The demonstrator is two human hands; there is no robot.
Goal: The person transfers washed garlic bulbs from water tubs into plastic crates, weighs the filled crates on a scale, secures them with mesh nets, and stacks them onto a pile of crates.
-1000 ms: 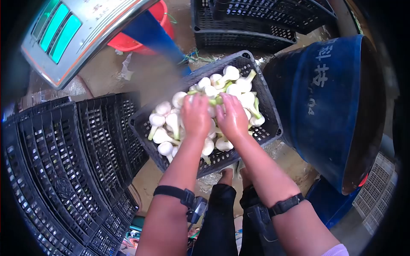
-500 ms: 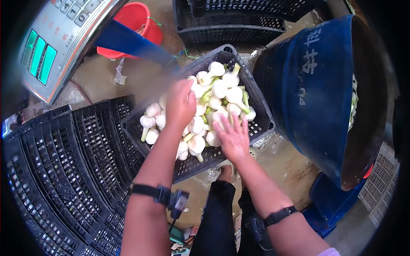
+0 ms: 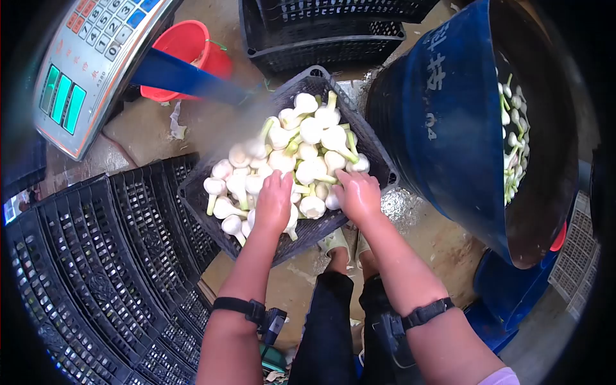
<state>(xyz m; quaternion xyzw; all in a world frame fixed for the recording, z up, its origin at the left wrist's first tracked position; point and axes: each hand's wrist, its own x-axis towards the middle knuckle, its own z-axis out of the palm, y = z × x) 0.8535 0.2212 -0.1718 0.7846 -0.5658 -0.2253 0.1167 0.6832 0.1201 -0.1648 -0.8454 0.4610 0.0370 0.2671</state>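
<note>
I find both my hands within the black crate, which is loaded with white garlic bulbs on short green stems. The bulbs are heaped from the left corner across to the right corner, with a strip of bare mesh along the near edge. My left hand lies on the heap inboard of the near edge, fingers close together and pointing forward. My right hand is at the near edge close to the right corner, its fingers bent over the bulbs. Whether either hand grips a bulb, I cannot tell. A blue barrel stands just beyond the right corner, its mouth showing more garlic. Left of the crate's far side I note a scale display and a red bucket. Other crates stand near the left corner.
</note>
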